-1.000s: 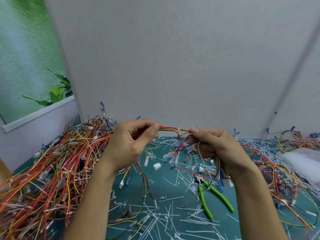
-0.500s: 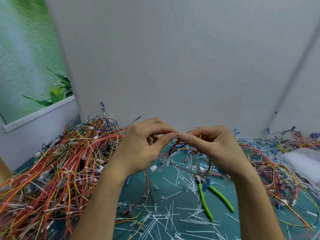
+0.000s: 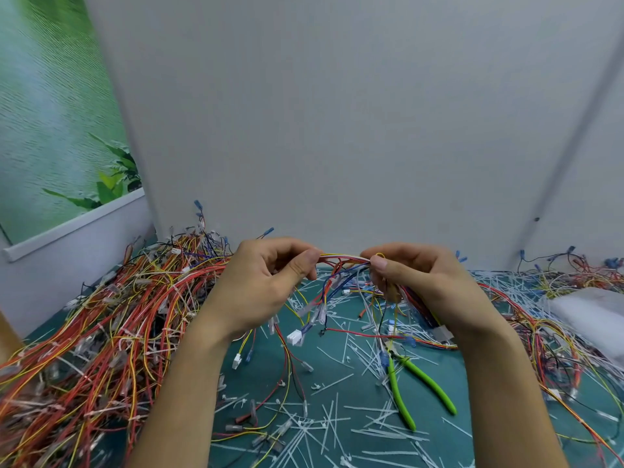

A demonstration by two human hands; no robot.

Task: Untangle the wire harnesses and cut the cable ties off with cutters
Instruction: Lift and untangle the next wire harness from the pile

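Above the green table I hold a wire harness of red, yellow, white and blue wires. My left hand pinches its left part between thumb and fingers. My right hand pinches the right part, where a small yellow loop sticks up. Loose ends with white connectors hang below both hands. The cutters, with lime-green handles, lie on the table under my right wrist, untouched.
A large heap of red and yellow harnesses fills the left side. More tangled wires lie at the right, beside a white bag. Cut white cable ties litter the green table. A grey wall stands close behind.
My hands met in the middle half a second ago and have drawn apart again, stretching a short span of the harness between them. The cutters have not moved.
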